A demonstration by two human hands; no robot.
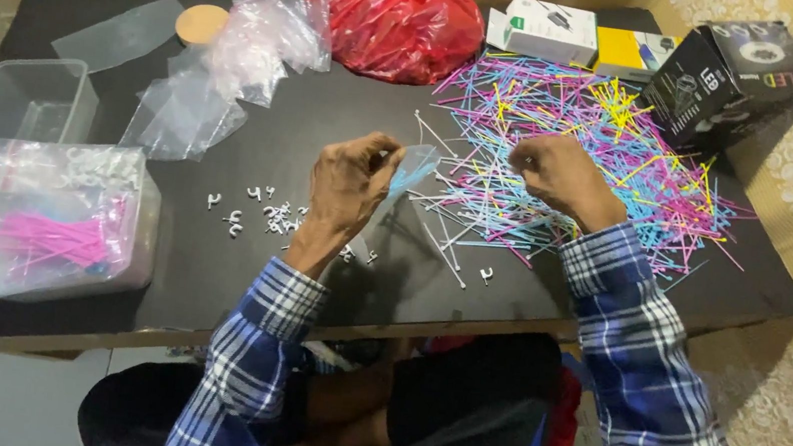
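Note:
My left hand point(349, 185) pinches a small clear plastic bag point(411, 167) that holds a few blue sticks, lifted just above the black table point(240, 264). My right hand point(554, 172) rests with curled fingers on the near edge of a big heap of thin coloured plastic sticks point(617, 149), blue, pink, yellow and white; whether it grips any stick is hidden by the fingers. Several small white hook-shaped clips point(267, 212) lie scattered on the table just left of my left wrist.
At the left stands a clear box of filled packets with pink sticks point(38, 224) and an empty clear tub point(29, 97). Loose clear bags point(235, 62), a round wooden lid point(201, 24), a red plastic bag point(397, 13) and cardboard boxes point(726, 82) line the back.

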